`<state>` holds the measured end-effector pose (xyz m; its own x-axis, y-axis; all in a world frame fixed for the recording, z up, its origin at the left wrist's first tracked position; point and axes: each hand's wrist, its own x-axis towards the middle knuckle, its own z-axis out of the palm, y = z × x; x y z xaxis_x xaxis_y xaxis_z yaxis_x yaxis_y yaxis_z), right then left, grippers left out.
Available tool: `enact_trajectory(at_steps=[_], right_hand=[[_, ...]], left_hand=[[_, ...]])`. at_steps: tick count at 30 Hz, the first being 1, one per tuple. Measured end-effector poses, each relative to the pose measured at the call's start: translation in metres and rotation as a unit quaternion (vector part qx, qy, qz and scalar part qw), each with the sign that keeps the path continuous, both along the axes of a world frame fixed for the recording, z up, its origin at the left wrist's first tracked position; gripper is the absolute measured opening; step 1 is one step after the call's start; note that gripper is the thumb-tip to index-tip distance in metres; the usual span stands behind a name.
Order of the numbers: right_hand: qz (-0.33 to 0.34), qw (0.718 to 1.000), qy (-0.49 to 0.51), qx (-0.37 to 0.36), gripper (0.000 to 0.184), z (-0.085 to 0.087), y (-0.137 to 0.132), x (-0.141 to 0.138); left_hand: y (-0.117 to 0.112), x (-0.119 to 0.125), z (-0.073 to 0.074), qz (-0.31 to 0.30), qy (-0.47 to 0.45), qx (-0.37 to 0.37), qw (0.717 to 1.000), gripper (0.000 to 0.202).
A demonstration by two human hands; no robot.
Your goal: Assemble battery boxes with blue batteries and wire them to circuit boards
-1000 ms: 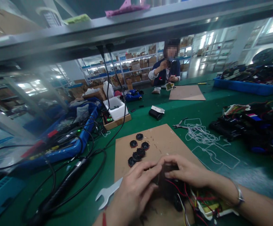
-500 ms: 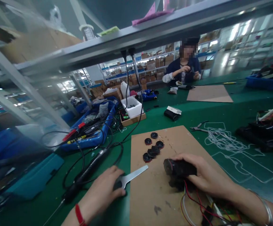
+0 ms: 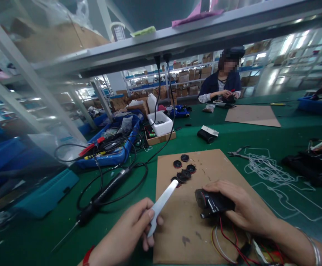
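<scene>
One wrench (image 3: 163, 204) sits in my left hand (image 3: 138, 223), tip toward one o'clock; at its three o'clock, my right hand (image 3: 240, 203) wraps a black casing (image 3: 217, 203), so its round end (image 3: 199, 200) is uncovered.

On your worktop (image 3: 241, 137), round parts (image 3: 191, 169) sit on the board (image 3: 177, 231) beyond the wrench (image 3: 162, 205) and the housing (image 3: 218, 202) to its right, with a screwdriver (image 3: 108, 192) left of the board, wire tangle (image 3: 268, 168) right, a tub (image 3: 164, 129) behind.

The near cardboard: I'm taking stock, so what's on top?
Several round black parts, some overlapping. The wrench partly covers one; the right hand and black case hide whatever lies behind them.
</scene>
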<state>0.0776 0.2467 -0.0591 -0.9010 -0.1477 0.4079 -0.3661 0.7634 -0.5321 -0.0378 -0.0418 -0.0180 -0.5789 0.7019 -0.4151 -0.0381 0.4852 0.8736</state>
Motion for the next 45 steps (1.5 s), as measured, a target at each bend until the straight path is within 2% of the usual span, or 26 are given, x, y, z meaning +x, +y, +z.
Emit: enact_trajectory(at_steps=[2, 6, 12, 16, 18, 19, 20, 21, 22, 23, 24, 25, 26, 27, 30, 32, 34, 35, 37, 38, 39, 40, 41, 43, 44, 45], right_hand=[[0.003, 1.0, 0.004, 0.002, 0.053, -0.001, 0.0, 0.001], [0.002, 1.0, 0.008, 0.002, 0.056, 0.0, 0.0, 0.001], [0.023, 1.0, 0.02, -0.003, 0.051, 0.001, -0.002, -0.002], [0.05, 0.998, 0.048, 0.006, 0.055, -0.001, 0.001, -0.001], [0.044, 0.998, 0.035, -0.001, 0.057, -0.001, 0.003, -0.001], [0.036, 0.999, 0.016, -0.013, 0.055, -0.001, 0.003, -0.001], [0.028, 0.999, -0.014, -0.031, 0.052, 0.0, 0.003, -0.001], [0.02, 0.997, -0.054, -0.054, 0.048, 0.001, 0.002, -0.001], [0.014, 0.992, -0.098, -0.078, 0.042, 0.001, 0.001, -0.002], [0.01, 0.985, -0.14, -0.101, 0.037, 0.002, -0.001, -0.003], [0.008, 0.978, -0.172, -0.121, 0.033, 0.003, -0.003, -0.003], [0.008, 0.973, -0.189, -0.135, 0.031, 0.004, -0.005, -0.004], [0.007, 0.971, -0.192, -0.141, 0.031, 0.005, -0.006, -0.004], [0.008, 0.974, -0.18, -0.139, 0.033, 0.005, -0.008, -0.004], [0.012, 0.988, -0.115, -0.099, 0.04, 0.007, -0.008, -0.002], [0.016, 0.995, -0.073, -0.065, 0.044, 0.007, -0.007, -0.001], [0.027, 0.998, -0.04, -0.038, 0.047, 0.008, -0.007, 0.001], [0.036, 0.999, -0.026, -0.027, 0.047, 0.009, -0.007, 0.001], [0.05, 0.999, -0.006, -0.009, 0.046, 0.009, -0.009, 0.002], [0.053, 0.999, -0.002, -0.005, 0.046, 0.009, -0.009, 0.002], [0.052, 0.999, -0.001, -0.006, 0.047, 0.009, -0.01, 0.002], [0.043, 0.999, -0.008, -0.013, 0.048, 0.008, -0.011, 0.002], [0.028, 0.999, -0.021, -0.026, 0.05, 0.008, -0.011, 0.003], [-0.01, 0.996, -0.062, -0.064, 0.051, 0.008, -0.012, 0.003], [-0.027, 0.993, -0.085, -0.081, 0.051, 0.008, -0.013, 0.004], [-0.039, 0.989, -0.104, -0.094, 0.05, 0.009, -0.013, 0.004]], left_hand=[[0.005, 0.009, 0.002, -0.007, -0.049, 0.038, 0.998, 0.034], [0.014, 0.014, 0.004, -0.031, -0.084, 0.05, 0.995, 0.032], [0.016, 0.007, 0.004, -0.048, -0.021, 0.009, 0.999, 0.035], [0.019, 0.009, 0.004, -0.065, -0.036, -0.009, 0.997, 0.026], [0.02, 0.009, 0.004, -0.105, 0.076, -0.022, 0.991, 0.022], [0.021, 0.007, 0.004, -0.137, 0.193, -0.021, 0.971, 0.022], [0.021, 0.006, 0.004, -0.172, 0.335, -0.014, 0.926, 0.025], [0.021, 0.003, 0.004, -0.207, 0.478, -0.005, 0.854, 0.027], [0.021, 0.001, 0.005, -0.241, 0.595, 0.005, 0.767, 0.029], [0.021, -0.002, 0.005, -0.274, 0.672, 0.013, 0.688, 0.031], [0.022, -0.004, 0.006, -0.296, 0.714, 0.02, 0.635, 0.032], [0.023, -0.005, 0.007, -0.307, 0.725, 0.022, 0.616, 0.032], [0.024, -0.006, 0.008, -0.304, 0.712, 0.022, 0.632, 0.031], [0.025, -0.007, 0.009, -0.289, 0.678, 0.014, 0.675, 0.031], [0.03, -0.006, 0.013, -0.199, 0.493, -0.026, 0.846, 0.028], [0.033, -0.007, 0.017, -0.154, 0.357, -0.042, 0.92, 0.03], [0.037, -0.01, 0.022, -0.142, 0.241, -0.061, 0.958, 0.031], [0.039, -0.011, 0.024, -0.153, 0.193, -0.08, 0.966, 0.031], [0.041, -0.013, 0.027, -0.185, 0.151, -0.125, 0.963, 0.026], [0.041, -0.012, 0.028, -0.195, 0.178, -0.142, 0.954, 0.022], [0.041, -0.011, 0.028, -0.199, 0.246, -0.148, 0.937, 0.019], [0.04, -0.008, 0.027, -0.201, 0.348, -0.14, 0.905, 0.016], [0.04, -0.005, 0.025, -0.208, 0.464, -0.119, 0.853, 0.016], [0.037, 0.0, 0.021, -0.248, 0.665, -0.054, 0.703, 0.022], [0.036, 0.002, 0.019, -0.278, 0.724, -0.022, 0.631, 0.024], [0.035, 0.003, 0.017, -0.302, 0.755, -0.002, 0.582, 0.024]])
